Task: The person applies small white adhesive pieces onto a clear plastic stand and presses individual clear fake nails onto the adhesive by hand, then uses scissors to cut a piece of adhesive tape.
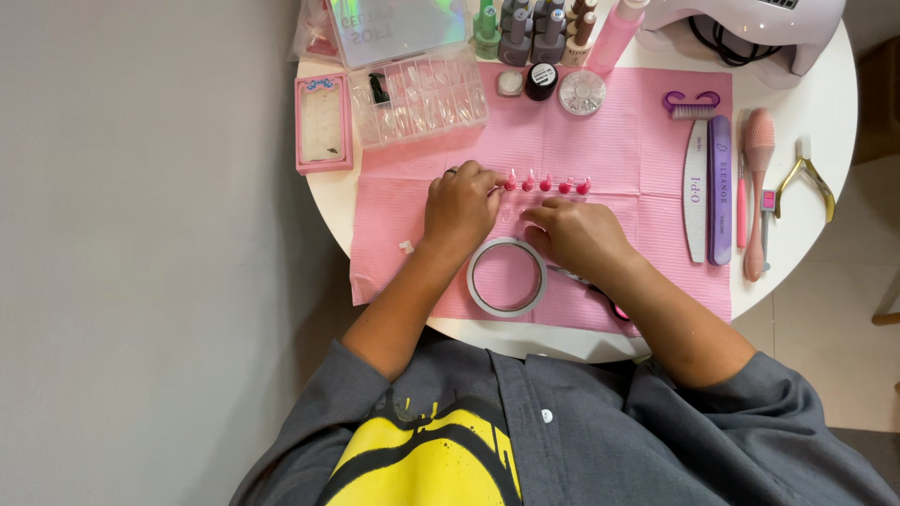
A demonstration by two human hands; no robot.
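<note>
Your left hand [461, 208] covers the left end of the row of small pink pegs [547, 184], so you cannot tell what its fingers pinch. Your right hand [578, 234] hides most of the pink-handled scissors [611, 303]. The top edge cuts off the tall nail polish bottles [530, 36], the pale lilac nail lamp [750, 28] and the shiny clear plastic box [398, 28]. The bits in the round clear dish [581, 93] are too small to tell.

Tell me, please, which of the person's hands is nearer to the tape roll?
Right. The right hand lies just up and right of the tape roll, nearly touching its rim; the left hand sits farther up, by the pink pegs.
</note>
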